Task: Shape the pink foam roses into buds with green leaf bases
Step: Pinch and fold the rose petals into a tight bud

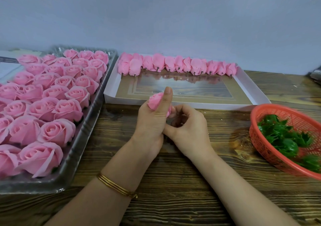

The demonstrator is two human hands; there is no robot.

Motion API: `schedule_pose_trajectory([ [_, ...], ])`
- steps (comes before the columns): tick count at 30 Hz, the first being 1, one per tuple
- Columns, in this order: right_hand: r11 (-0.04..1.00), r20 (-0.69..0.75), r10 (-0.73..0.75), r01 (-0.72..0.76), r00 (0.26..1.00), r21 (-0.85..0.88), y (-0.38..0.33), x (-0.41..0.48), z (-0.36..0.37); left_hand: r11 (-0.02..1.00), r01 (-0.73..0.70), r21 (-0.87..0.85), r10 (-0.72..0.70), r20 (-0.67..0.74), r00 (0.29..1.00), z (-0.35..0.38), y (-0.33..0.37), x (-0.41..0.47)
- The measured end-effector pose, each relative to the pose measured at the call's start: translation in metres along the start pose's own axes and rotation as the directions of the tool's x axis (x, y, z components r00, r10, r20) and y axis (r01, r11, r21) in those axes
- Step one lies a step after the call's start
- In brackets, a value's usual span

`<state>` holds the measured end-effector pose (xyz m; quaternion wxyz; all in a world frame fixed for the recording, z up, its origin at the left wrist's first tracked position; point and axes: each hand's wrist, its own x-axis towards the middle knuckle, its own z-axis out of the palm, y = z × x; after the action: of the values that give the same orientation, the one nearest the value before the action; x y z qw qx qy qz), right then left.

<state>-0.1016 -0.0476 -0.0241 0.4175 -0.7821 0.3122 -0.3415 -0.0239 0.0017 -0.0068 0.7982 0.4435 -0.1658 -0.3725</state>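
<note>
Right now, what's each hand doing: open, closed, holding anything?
Left hand: closed, gripping the pink rose, thumb up along it.
Right hand: closed, fingers curled onto the same rose's base.

Matt foam roses (52,93) in glossy clear plastic tray (90,121); rough-grained wooden table (173,191); red plastic mesh basket (271,149).

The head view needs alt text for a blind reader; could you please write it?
A person's left hand grips a pink foam rose while the right hand curls at its base. Open roses fill a clear tray at left, buds line a white box behind, and a red basket holds green leaf bases.
</note>
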Motion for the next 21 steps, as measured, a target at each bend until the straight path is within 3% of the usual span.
schedule_pose_trajectory([
  [8, 0.975, 0.059, 0.045, -0.057, 0.997, 0.215, -0.001, 0.003, -0.003, 0.999, -0.009, 0.042, 0.006, 0.06, 0.998, -0.002, 0.002, 0.001],
  [16, 0.867, 0.239, 0.11, -0.21, 0.965, 0.452, 0.0, 0.008, -0.012, 0.994, 0.012, 0.105, -0.035, 0.218, 0.975, -0.012, 0.006, 0.008],
  [19, 0.86, 0.298, 0.103, -0.235, 0.949, 0.452, 0.001, 0.009, -0.015, 0.994, 0.038, 0.106, -0.061, 0.214, 0.975, -0.014, 0.007, 0.01],
  [21, 0.841, 0.328, 0.116, -0.268, 0.938, 0.47, 0.001, 0.01, -0.015, 0.987, -0.025, 0.158, -0.003, 0.172, 0.985, -0.013, 0.006, 0.009],
])
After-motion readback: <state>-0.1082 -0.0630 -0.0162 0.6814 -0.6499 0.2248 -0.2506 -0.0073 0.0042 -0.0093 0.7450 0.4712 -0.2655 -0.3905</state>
